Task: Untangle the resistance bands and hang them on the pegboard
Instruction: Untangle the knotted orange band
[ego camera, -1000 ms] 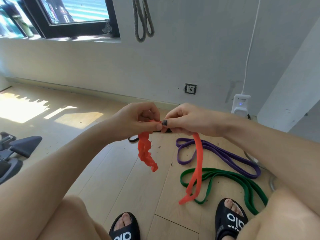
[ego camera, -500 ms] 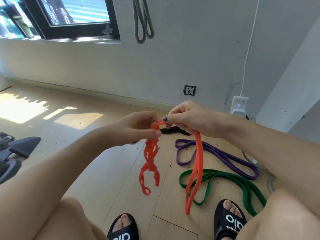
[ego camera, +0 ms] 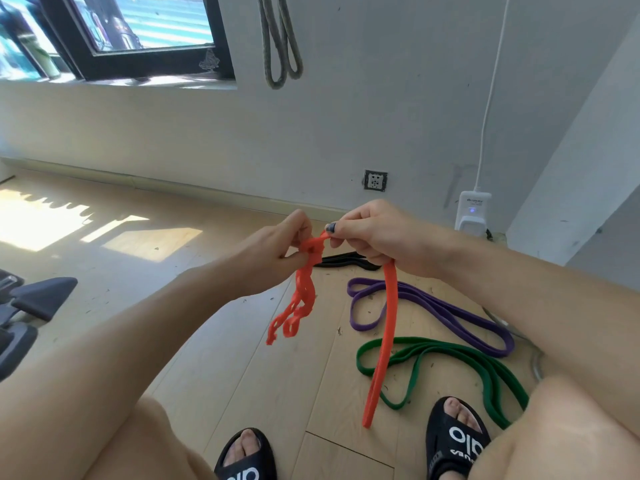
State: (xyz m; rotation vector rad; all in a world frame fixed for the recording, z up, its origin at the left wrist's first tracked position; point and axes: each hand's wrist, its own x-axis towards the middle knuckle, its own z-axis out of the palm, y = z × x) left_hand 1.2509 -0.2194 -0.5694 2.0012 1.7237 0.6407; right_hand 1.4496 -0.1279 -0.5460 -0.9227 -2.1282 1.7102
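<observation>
Both hands meet in the air above the wooden floor (ego camera: 242, 341), in front of the grey wall (ego camera: 381, 116). The left hand (ego camera: 273, 251) pinches a knotted part of the orange band (ego camera: 388, 327) between thumb and fingers, and a twisted, chain-like tail of it dangles below. The right hand (ego camera: 377, 233) grips the same band just beside the knot, its fingers curled round it; from there a straight doubled length hangs down, ending between the two sandals.

On the floor toward the right wall lie the purple band (ego camera: 446, 313) and, nearer the person, the green band (ego camera: 450, 355), close together; whether they touch cannot be told. A black band (ego camera: 346, 261) lies behind the hands, near the skirting. A grey band (ego camera: 278, 43) hangs on the wall beside the window (ego camera: 138, 32).

The floor's left side is open and sunlit up to dark equipment (ego camera: 34, 299) at the left edge.

The black sandals (ego camera: 457, 441) carry white lettering that looks like "alo". A white plug unit (ego camera: 472, 213) by the right corner bears small writing, too small to read. A wall socket (ego camera: 375, 180) sits left of it.
</observation>
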